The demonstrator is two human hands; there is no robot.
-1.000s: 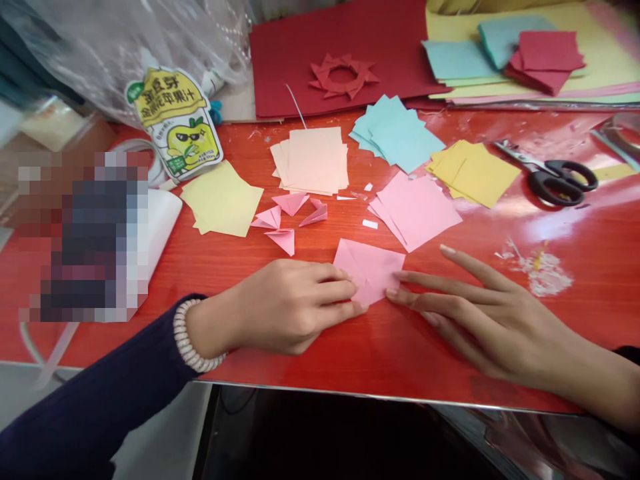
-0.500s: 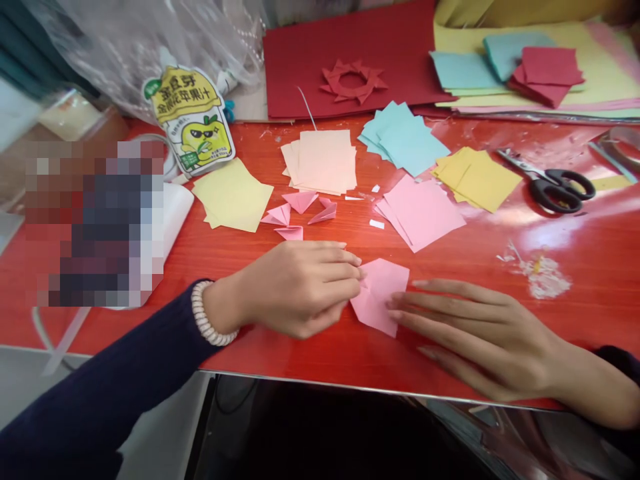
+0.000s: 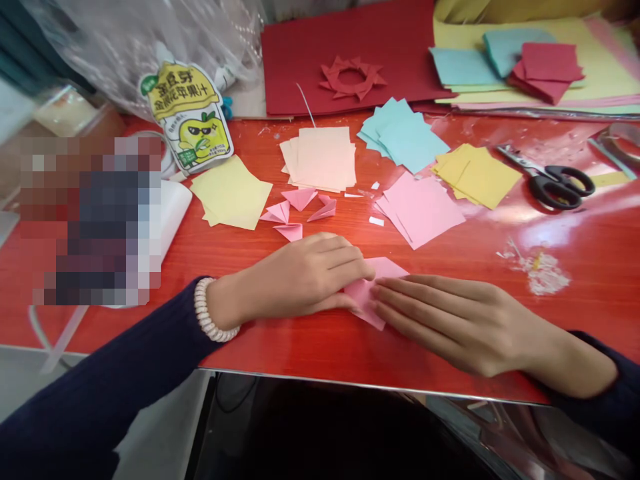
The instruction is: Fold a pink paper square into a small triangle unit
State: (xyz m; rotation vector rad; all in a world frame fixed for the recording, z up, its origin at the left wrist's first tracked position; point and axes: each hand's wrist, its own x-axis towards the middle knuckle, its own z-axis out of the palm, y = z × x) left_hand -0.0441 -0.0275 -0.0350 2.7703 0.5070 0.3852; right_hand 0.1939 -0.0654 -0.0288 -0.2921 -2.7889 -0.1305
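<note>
A pink sheet of paper (image 3: 363, 292), with folded edges, lies on the red table between my hands, partly hidden under them. My left hand (image 3: 313, 277), with a coiled band at the wrist, has curled fingers and thumb closed on the sheet's left side. Stretched flat, the fingers of my right hand (image 3: 450, 320) press on the sheet's right side, tips near its middle. Just beyond my left hand are several small folded pink paper pieces (image 3: 299, 199). Farther right lies a stack of pink square sheets (image 3: 423, 208).
Peach (image 3: 325, 160), pale yellow (image 3: 235, 193), blue (image 3: 410, 137) and yellow sheets (image 3: 477, 177) lie beyond my hands. Black-handled scissors (image 3: 555, 183) and paper scraps (image 3: 545, 270) are at right. A red folded ring (image 3: 353, 78) rests at the back; a drink pouch (image 3: 193, 123) stands left.
My right hand has moved left and farther onto the pink sheet, its fingers now closer together. The sheet's right side is folded in. My left fingers have shifted slightly over the sheet.
</note>
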